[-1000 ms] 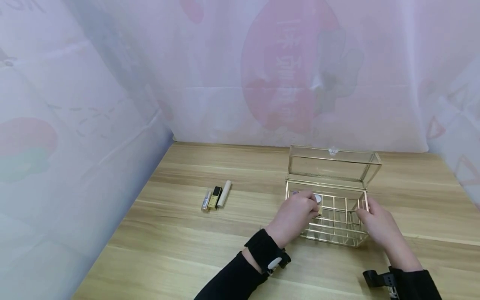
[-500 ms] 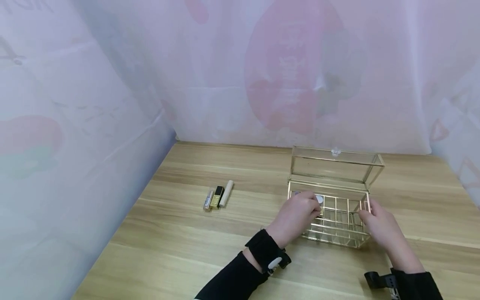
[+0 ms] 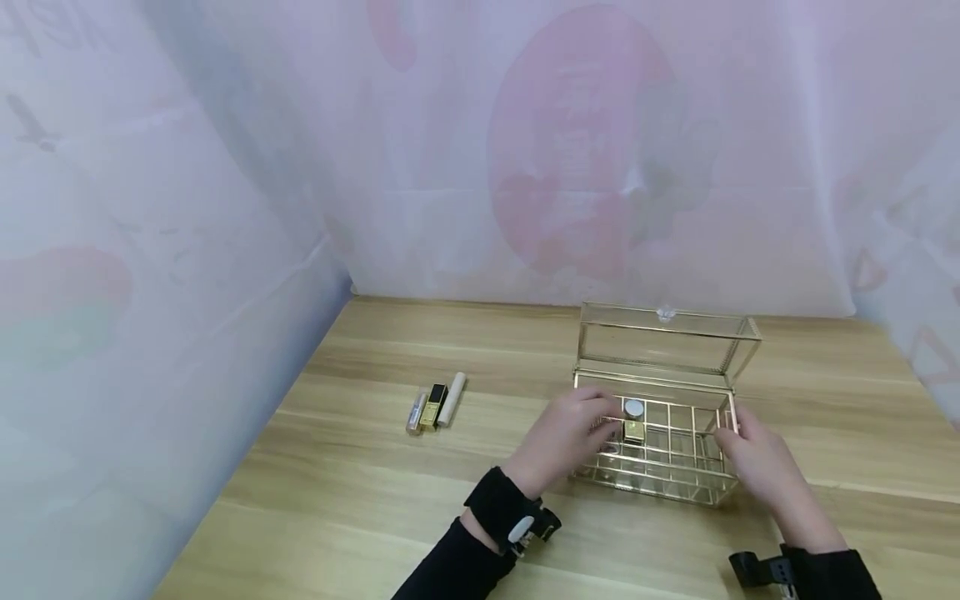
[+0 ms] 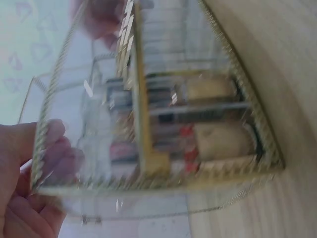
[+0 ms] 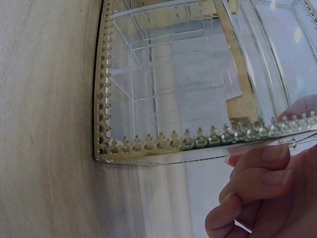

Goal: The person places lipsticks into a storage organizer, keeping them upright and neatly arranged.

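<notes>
Since a moment ago, our left hand point(image 3: 558, 433) has shifted left, leaving a gold square top point(image 3: 633, 431) in full view. We see that piece inside the gridded glass box point(image 3: 675, 464), left of the box's middle, with a round white top point(image 3: 633, 408) just behind it, toward the box's back edge. Our left finger and thumb are parted over the box's left end. Our right hand point(image 3: 761, 450) is clamped on the box's right edge, thumb over the rim, other fingers outside. Through the side, we see blurred tubes point(image 4: 213, 114) standing in compartments. Behind, the lid point(image 3: 666, 342) is open, near the far edge of the wooden surface point(image 3: 337, 500), toward its right corner. Well apart, left of the box, 3 pieces lie side by side: a clear tube point(image 3: 416, 412), a black-and-gold tube point(image 3: 433, 407) and a white tube point(image 3: 452, 400). We wear black sleeves point(image 3: 453, 562) and, on the left wrist, a black band point(image 3: 498, 502). Pale printed sheets point(image 3: 450, 150) hang beyond the surface's far edge and along its sides.
</notes>
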### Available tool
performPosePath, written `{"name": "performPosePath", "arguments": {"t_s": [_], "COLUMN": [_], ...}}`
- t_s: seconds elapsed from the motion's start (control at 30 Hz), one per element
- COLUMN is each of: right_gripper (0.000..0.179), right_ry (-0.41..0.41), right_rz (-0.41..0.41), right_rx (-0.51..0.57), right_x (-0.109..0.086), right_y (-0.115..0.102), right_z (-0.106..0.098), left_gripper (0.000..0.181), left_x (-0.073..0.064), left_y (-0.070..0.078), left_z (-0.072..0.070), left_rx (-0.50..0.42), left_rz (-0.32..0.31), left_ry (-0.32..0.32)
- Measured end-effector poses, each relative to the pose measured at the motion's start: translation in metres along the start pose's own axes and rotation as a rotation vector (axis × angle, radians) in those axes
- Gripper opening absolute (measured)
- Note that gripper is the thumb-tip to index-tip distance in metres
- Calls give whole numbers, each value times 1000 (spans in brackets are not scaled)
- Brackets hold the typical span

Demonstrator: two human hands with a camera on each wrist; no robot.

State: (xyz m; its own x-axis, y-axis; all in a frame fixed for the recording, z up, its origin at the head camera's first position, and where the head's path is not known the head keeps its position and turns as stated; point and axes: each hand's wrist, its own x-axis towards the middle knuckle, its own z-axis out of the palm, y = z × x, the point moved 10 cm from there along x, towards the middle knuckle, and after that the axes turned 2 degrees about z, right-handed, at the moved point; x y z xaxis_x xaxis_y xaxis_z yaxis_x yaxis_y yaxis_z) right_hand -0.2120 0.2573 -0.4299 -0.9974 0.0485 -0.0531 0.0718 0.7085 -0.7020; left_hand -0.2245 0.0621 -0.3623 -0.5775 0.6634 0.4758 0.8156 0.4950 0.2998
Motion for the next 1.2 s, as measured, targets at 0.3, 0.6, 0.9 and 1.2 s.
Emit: {"name": "performPosePath", "arguments": {"t_s": [0.3,0.6,0.9,1.2], "right_gripper": [44,29,36,26], "right_ry": [-11,24,16,21], "right_rz": [0,-28,-26,-28], "right_rx": [-2,-17,-18,-26], "right_x": [2,4,3,4], "right_y": [1,-3,-3,-3], "right_z": [1,-1,-2,-1], "left_gripper": [17,24,25,29], "left_x": [-9,-24,-43,-63], "left_y": [-26,-66,-119,-161], "left_z": [-24,-42,-54,-51], "left_rx": [-100,-32,85,180], "left_rz": [-63,-191,-357,-537], "left_ry": [80,130,107,30]}}
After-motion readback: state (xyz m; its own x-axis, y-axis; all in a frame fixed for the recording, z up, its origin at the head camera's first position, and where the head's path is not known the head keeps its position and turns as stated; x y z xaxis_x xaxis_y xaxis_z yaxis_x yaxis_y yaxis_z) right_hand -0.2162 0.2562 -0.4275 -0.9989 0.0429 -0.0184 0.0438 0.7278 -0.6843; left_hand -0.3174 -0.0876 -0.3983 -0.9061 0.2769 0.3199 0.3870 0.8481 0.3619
